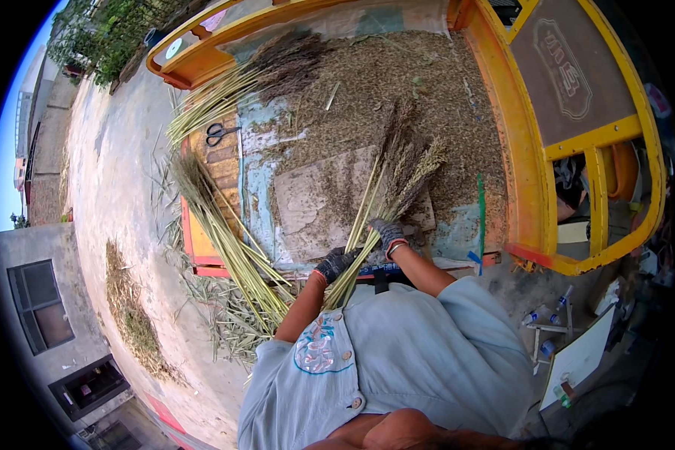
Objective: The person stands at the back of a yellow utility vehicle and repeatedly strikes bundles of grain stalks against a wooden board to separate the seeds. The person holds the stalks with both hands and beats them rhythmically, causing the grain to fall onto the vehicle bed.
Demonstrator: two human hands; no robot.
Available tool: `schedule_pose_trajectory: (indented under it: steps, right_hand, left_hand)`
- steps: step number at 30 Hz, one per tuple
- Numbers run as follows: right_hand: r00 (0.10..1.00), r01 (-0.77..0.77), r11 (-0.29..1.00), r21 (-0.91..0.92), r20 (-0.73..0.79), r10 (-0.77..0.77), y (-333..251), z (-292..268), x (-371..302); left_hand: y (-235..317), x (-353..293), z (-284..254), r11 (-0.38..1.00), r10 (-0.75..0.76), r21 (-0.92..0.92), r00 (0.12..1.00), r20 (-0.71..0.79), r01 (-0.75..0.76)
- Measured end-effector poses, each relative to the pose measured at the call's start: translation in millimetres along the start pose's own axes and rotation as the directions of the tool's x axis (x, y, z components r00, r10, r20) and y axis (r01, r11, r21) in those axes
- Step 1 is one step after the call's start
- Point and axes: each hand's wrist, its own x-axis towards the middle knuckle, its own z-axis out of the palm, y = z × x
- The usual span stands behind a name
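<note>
A: Left hand?
B: Left hand (336,264) in a dark grey fabric glove with a reddish cuff. Fingers closed round the lower stalks of a bundle of straight, pale green stalks with bristly brown seed heads (399,186). Set close to the light blue-grey, buttoned shirt (427,352).

A: Right hand?
B: Right hand (389,235) in a matching glove. Fingers curled on the same bundle, higher up, just below the heads; undersides of fingers hidden.

A: Bundle, position and condition?
B: Aslant over a flat, pale grey, rectangular panel (319,193), heads pointing away from the body, cut ends toward the shirt. Heads fanned, dark brown at left, greener tan at right. Stalks slim, smooth, slightly spread.

A: Bed beneath?
B: Orange-yellow, metal-framed cart bed (514,161), strewn with a loose brown layer of seeds and chaff (405,75).

A: Further items?
B: One sheaf of pale green stalks with grey-green heads (229,232), across the near left corner. One pile of yellow-green stalks with dark brown heads (259,79), at the far left. Between both, one pair of black-handled scissors (225,133), lying flat.
</note>
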Motion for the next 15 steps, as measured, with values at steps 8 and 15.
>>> schedule_pose_trajectory:
  steps: [8,15]
  right_hand:
    - [0.986,-0.089,0.956,-0.278,-0.161,0.045,-78,13,-83]
    - [0.966,-0.248,0.901,-0.357,-0.156,0.204,-67,9,-47]
  left_hand:
    - [-23,-36,-35,0.972,0.048,0.229,0.998,0.049,-0.058]
    - [-22,-34,-17,0.986,0.099,0.14,0.995,-0.025,-0.094]
